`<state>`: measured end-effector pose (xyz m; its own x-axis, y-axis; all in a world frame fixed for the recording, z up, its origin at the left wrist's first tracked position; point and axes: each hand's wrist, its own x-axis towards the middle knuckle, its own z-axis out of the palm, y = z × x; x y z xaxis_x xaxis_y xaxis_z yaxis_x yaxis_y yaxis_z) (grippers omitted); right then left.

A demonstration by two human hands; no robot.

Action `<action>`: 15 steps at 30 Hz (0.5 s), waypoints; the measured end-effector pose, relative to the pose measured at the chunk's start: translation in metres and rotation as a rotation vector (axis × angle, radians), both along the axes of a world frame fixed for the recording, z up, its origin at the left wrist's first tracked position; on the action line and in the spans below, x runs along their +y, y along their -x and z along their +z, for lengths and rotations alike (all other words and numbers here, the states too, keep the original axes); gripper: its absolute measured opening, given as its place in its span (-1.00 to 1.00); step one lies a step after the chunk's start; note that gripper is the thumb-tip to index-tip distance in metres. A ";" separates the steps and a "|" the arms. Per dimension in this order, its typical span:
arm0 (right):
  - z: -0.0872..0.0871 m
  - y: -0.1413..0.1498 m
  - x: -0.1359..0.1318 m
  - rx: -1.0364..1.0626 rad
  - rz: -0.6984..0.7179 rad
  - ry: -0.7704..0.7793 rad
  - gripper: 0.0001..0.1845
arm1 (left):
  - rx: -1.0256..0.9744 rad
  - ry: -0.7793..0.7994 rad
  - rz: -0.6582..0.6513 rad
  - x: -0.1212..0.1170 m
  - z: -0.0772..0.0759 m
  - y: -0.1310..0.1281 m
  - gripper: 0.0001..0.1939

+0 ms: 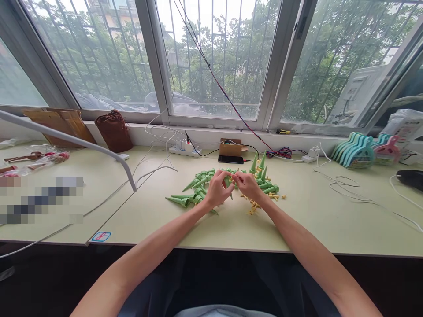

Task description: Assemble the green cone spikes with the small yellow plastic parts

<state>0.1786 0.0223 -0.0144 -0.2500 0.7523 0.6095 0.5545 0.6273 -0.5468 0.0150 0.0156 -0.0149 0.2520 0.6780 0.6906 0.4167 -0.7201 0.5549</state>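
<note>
Holding a green cone (pixel 227 181), left hand (pixel 218 189), right hand (pixel 247 185) close beside, its grip unclear

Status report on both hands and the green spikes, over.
Left hand holding green spike. Right hand close beside it, grip unclear. Yellow pieces near right hand.

- The left hand (pixel 218 190) covers part of the green cone (pixel 227 181) it holds; only bits of the cone peek out;
- the right hand (pixel 247 186) has its fingertips curled in; what they pinch is too small to tell;
- some green cones in the pile (pixel 180 201) hide behind both hands;
- the yellow bits (pixel 254 207) just below the right hand are too tiny to make out well;
- far left of the hands, blurry squares (pixel 42 200) cover something;
- far right of them, a black thing (pixel 411 179) is cut off by the edge.
</note>
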 end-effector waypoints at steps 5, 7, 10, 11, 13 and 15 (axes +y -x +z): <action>-0.001 -0.001 0.002 -0.026 0.003 -0.010 -0.50 | 0.014 0.001 0.001 0.000 -0.001 0.000 -0.82; -0.001 -0.001 0.002 -0.030 -0.002 -0.007 -0.49 | 0.012 0.005 0.002 0.000 -0.001 0.000 -0.81; -0.001 0.000 0.001 -0.021 -0.018 0.001 -0.49 | -0.005 0.014 0.006 0.000 -0.001 -0.001 -0.81; 0.000 0.000 0.000 -0.016 -0.019 0.003 -0.49 | -0.013 0.016 0.008 0.000 0.000 -0.001 -0.81; 0.002 0.000 -0.001 -0.004 -0.008 0.007 -0.52 | -0.032 0.021 0.011 0.000 0.001 -0.001 -0.82; 0.003 0.000 -0.002 0.006 0.009 0.011 -0.56 | -0.050 0.030 0.013 0.000 0.002 -0.002 -0.83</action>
<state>0.1782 0.0204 -0.0113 -0.2531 0.7566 0.6029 0.5452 0.6264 -0.5571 0.0167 0.0159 -0.0133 0.2082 0.7014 0.6816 0.3969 -0.6975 0.5966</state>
